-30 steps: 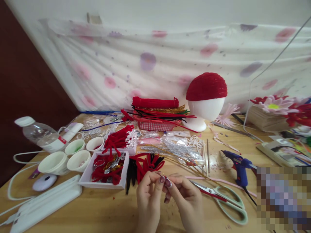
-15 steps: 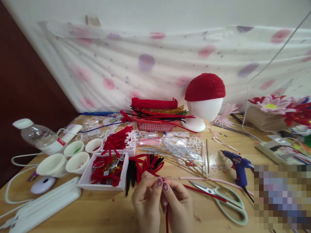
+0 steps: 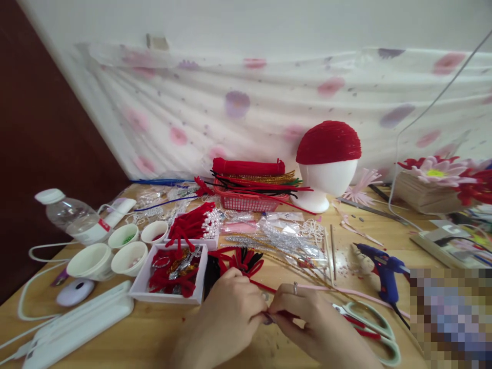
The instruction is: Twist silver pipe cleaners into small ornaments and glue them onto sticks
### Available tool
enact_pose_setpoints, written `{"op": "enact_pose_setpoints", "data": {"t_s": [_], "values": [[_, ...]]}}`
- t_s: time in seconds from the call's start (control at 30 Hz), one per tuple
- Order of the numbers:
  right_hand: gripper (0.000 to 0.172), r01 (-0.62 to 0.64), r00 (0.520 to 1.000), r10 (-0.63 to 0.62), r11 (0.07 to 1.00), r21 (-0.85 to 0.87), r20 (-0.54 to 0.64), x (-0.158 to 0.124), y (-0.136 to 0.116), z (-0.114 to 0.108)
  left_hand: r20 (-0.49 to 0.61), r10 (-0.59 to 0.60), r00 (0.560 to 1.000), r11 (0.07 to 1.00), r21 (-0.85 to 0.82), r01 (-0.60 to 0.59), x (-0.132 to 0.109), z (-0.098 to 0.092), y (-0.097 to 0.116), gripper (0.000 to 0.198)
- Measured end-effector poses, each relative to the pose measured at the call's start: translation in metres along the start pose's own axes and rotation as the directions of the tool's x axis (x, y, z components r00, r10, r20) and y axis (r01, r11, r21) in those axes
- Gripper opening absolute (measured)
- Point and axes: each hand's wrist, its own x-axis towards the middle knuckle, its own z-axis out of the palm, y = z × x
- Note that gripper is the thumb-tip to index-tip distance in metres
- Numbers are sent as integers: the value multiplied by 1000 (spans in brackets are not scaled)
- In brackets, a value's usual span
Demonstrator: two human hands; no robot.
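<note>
My left hand [image 3: 239, 310] and my right hand [image 3: 307, 316] meet low in the middle of the view, fingertips pinched together and touching. Between them is a red chenille stem [image 3: 285, 312], mostly covered by the fingers. A ring shows on my right hand. Just behind the hands lie red and black looped chenille pieces [image 3: 246, 262]. Scissors with pale green handles [image 3: 390, 328] rest to the right, partly covered by my right forearm, with a red stem across them. A white box [image 3: 169, 296] of red, gold and silver pieces stands to the left.
A blue glue gun [image 3: 386, 277] lies at the right. Paper cups [image 3: 90, 261], a plastic bottle [image 3: 73, 218] and a white power strip [image 3: 80, 328] are on the left. Behind stand a red basket [image 3: 249, 201] of stems and a foam head [image 3: 326, 177] with a red cap.
My hands have turned from upright, thumbs facing me, to palms down, and their knuckles have spread apart. The stem's hanging end no longer shows. The view has shifted slightly.
</note>
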Motion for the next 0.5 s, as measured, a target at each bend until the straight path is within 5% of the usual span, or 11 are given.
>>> {"op": "enact_pose_setpoints", "data": {"t_s": [0.13,0.33,0.4,0.5], "values": [[19,-68,996,74,989,131,-42,-7,8,7,-131,-66,989,973,-227,35,-1,7,-2,24],[26,-109,924,263,876,470,-276,-17,9,29,-385,-251,888,767,-639,-61,-3,22,-1,32],[26,-99,884,325,833,544,-337,-16,4,38,-407,-340,848,654,-750,-98,-1,30,1,29],[24,-60,814,391,792,608,-430,-12,-4,52,-355,-514,781,340,-920,-194,1,45,6,24]]}}
